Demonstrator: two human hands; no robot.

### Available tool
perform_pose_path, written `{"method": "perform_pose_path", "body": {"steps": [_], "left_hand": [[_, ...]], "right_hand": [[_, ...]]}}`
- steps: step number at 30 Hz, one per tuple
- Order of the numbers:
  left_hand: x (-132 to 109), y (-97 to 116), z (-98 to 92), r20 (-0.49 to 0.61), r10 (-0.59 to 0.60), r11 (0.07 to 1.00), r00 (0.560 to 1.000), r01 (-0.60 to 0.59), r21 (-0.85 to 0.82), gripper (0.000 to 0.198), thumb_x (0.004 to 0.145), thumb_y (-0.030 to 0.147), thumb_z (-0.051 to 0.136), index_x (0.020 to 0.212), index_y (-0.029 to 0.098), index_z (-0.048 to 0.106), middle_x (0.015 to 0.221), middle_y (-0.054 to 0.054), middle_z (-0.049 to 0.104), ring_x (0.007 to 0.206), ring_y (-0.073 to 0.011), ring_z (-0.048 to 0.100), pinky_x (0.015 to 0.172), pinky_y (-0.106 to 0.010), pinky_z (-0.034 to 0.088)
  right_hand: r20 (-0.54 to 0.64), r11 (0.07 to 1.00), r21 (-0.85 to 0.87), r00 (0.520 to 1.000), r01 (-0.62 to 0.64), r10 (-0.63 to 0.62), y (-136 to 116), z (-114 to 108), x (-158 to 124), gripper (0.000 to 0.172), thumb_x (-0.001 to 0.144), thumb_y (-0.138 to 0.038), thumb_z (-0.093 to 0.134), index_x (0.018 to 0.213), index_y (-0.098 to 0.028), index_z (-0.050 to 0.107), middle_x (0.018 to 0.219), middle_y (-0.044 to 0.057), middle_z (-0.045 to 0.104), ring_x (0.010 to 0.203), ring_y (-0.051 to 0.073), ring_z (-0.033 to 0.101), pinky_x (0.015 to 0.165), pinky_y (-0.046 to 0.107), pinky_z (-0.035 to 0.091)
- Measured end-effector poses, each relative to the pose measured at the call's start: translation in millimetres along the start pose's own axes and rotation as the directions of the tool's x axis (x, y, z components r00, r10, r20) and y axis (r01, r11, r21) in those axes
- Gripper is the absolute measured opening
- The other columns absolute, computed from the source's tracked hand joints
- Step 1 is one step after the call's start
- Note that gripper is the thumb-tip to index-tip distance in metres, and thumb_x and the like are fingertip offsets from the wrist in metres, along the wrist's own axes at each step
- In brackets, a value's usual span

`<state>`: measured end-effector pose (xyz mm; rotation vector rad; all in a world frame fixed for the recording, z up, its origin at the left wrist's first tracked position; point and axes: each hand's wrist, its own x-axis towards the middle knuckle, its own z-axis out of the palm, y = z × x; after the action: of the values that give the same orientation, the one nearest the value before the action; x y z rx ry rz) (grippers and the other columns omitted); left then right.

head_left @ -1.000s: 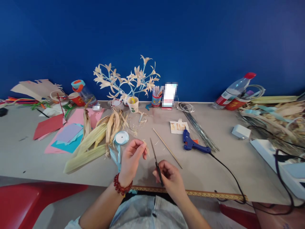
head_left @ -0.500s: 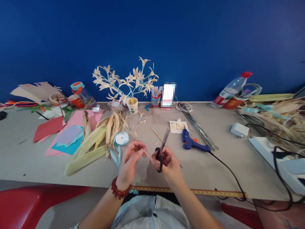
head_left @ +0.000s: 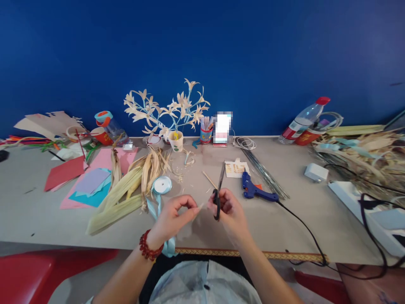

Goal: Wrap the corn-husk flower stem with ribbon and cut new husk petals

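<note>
My left hand (head_left: 174, 217), with a red bead bracelet (head_left: 151, 247) at the wrist, pinches a small pale sliver (head_left: 200, 208) between thumb and fingertips; it looks like corn husk. Black-handled scissors (head_left: 217, 203) are in my right hand (head_left: 233, 213), blades pointing up and away from me. A gap separates the two hands above the table. Just left of my left hand lies a roll of light blue ribbon (head_left: 162, 185), its loose end trailing to the table's front edge. A thin stick (head_left: 209, 179) lies beyond the scissors.
Corn husks (head_left: 134, 185) and coloured paper (head_left: 90, 181) lie left. Husk flowers (head_left: 180, 101) stand in a cup (head_left: 176, 143) at the back. A blue glue gun (head_left: 257, 192), wires (head_left: 265, 175), a bottle (head_left: 303, 120) and a power strip (head_left: 354, 202) are right.
My hands have moved apart, the left one holding the pale sliver away from the right. The scissors have turned so that their blades point more directly away from me.
</note>
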<state>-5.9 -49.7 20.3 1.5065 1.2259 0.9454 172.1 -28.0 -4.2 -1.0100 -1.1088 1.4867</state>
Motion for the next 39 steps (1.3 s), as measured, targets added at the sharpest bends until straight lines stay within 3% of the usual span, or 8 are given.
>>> {"method": "perform_pose_path", "body": {"steps": [3,8,15,39], "left_hand": [[0.2,-3.6,7.3,-0.162,0.048,0.988,0.986,-0.071,-0.135,0.016,0.088,0.025,0.056,0.074,0.018,0.057,0.073,-0.001,0.054,0.069,-0.0140,0.049,0.065,-0.025,0.038],[4.8,-1.4,14.5,-0.327,0.155,0.966,0.932,-0.212,-0.147,0.012,0.087,0.023,0.057,0.077,0.018,0.062,0.094,-0.008,0.060,0.090,-0.0199,0.055,0.079,-0.030,0.043],[4.7,4.5,20.6,-0.287,0.165,0.957,0.944,-0.224,-0.186,0.014,0.087,0.021,0.055,0.075,0.018,0.061,0.080,-0.005,0.060,0.085,-0.0194,0.057,0.076,-0.029,0.044],[1.6,4.4,19.9,-0.248,0.101,0.945,0.964,-0.171,-0.280,0.015,0.088,0.022,0.056,0.075,0.018,0.060,0.082,-0.004,0.059,0.078,-0.0168,0.057,0.072,-0.028,0.044]], "right_hand": [[0.079,0.997,-0.042,0.995,-0.061,0.064,7.4,-1.3,-15.8,0.040,0.072,-0.051,0.075,0.076,-0.021,0.049,0.068,-0.002,0.052,0.054,0.010,0.042,0.046,0.021,0.032],[0.264,0.980,-0.037,0.944,-0.195,0.197,20.0,1.8,-39.2,0.049,0.069,-0.063,0.071,0.075,-0.021,0.046,0.060,-0.005,0.048,0.047,0.007,0.035,0.043,0.021,0.027],[0.252,0.981,-0.017,0.949,-0.193,0.191,18.1,6.8,-34.4,0.052,0.066,-0.064,0.073,0.072,-0.021,0.043,0.060,-0.005,0.047,0.052,0.009,0.038,0.048,0.021,0.029],[0.252,0.969,-0.045,0.936,-0.242,0.246,23.3,1.2,-34.0,0.047,0.068,-0.055,0.075,0.068,-0.022,0.041,0.051,-0.009,0.041,0.044,0.007,0.032,0.044,0.020,0.028]]}}
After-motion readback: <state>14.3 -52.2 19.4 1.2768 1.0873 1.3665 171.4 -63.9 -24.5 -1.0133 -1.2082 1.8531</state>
